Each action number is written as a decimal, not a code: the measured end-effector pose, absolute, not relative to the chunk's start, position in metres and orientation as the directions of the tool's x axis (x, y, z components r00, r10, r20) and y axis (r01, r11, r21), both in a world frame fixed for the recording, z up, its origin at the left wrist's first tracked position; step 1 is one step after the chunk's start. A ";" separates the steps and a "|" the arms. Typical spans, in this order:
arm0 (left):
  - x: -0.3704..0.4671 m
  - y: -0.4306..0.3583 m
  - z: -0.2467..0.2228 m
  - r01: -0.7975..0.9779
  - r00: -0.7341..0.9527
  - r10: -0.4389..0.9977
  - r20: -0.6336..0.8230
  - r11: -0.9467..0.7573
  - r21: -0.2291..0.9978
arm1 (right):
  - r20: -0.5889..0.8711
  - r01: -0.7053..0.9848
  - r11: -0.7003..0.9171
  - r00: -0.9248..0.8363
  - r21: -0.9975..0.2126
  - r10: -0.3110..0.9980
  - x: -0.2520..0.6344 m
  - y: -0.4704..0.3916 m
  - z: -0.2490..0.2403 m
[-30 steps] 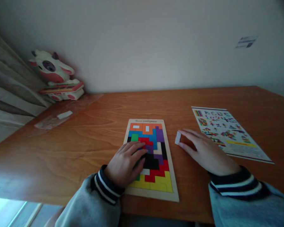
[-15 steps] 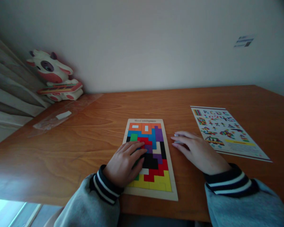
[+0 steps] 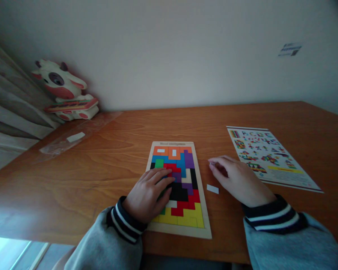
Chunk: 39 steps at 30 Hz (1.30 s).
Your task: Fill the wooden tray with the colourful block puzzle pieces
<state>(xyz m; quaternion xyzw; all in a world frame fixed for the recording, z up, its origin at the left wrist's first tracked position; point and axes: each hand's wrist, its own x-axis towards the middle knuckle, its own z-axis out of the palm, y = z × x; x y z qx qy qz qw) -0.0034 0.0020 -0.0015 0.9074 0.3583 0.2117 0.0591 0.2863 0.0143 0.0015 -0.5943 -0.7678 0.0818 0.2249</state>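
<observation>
A wooden block puzzle board (image 3: 202,187) lies on the table in front of me, filled with orange, blue, red, purple, black, green, white and yellow pieces. My left hand (image 3: 151,189) rests on its left half, fingers stretched out and covering some pieces. To the right of the board, my right hand (image 3: 231,178) is just above the table with thumb and fingertips pinched together. A tiny pale bit shows at those fingertips, too small to name. Between that hand and the board's right edge lies a small white rectangular piece (image 3: 213,188).
A printed sheet of block patterns (image 3: 273,157) lies on the table (image 3: 101,161) at right. Clear plastic wrapping (image 3: 56,147) is at left, and a toy cow with a keyboard (image 3: 64,90) stands at the back left by a curtain (image 3: 8,108). The wall is behind.
The fingers of my right hand have closed into a pinch and drawn slightly right. The white rectangular piece now shows on the table below them. My left hand has stayed put.
</observation>
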 end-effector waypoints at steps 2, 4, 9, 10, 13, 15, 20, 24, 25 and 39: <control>-0.003 0.002 -0.001 0.624 0.656 0.674 0.341 -0.738 0.258 | 0.259 0.886 0.270 -0.179 -0.378 0.949 0.287 0.015 0.003; -0.004 0.002 -0.001 0.624 0.658 0.674 0.337 -0.738 0.257 | 0.265 0.886 0.266 -0.172 -0.379 0.949 0.288 0.016 0.001; -0.004 0.001 -0.001 0.632 0.654 0.682 0.329 -0.731 0.259 | 0.300 0.837 0.326 -0.206 -0.439 0.932 0.288 0.016 -0.003; -0.003 0.001 -0.001 0.632 0.653 0.683 0.328 -0.730 0.260 | 0.305 0.820 0.340 -0.214 -0.459 0.928 0.286 0.015 -0.002; -0.003 0.001 0.000 0.633 0.652 0.686 0.322 -0.727 0.266 | 0.295 0.764 0.366 -0.239 -0.531 0.925 0.274 0.010 0.005; -0.002 0.000 0.000 0.632 0.652 0.686 0.324 -0.727 0.267 | 0.275 0.720 0.382 -0.268 -0.580 0.923 0.263 0.006 0.011; -0.001 0.000 0.001 0.628 0.648 0.680 0.343 -0.732 0.264 | 0.221 0.664 0.429 -0.378 -0.612 0.899 0.239 0.001 0.013; -0.001 0.000 0.001 0.629 0.647 0.683 0.340 -0.730 0.269 | 0.214 0.713 0.449 -0.399 -0.539 0.891 0.234 0.000 0.007; -0.001 0.000 0.001 0.629 0.646 0.684 0.339 -0.729 0.271 | 0.217 0.729 0.447 -0.394 -0.519 0.893 0.234 0.000 0.006; -0.001 0.001 0.002 0.627 0.651 0.683 0.333 -0.730 0.271 | 0.182 0.796 0.249 -0.176 -0.552 0.967 0.230 -0.001 -0.009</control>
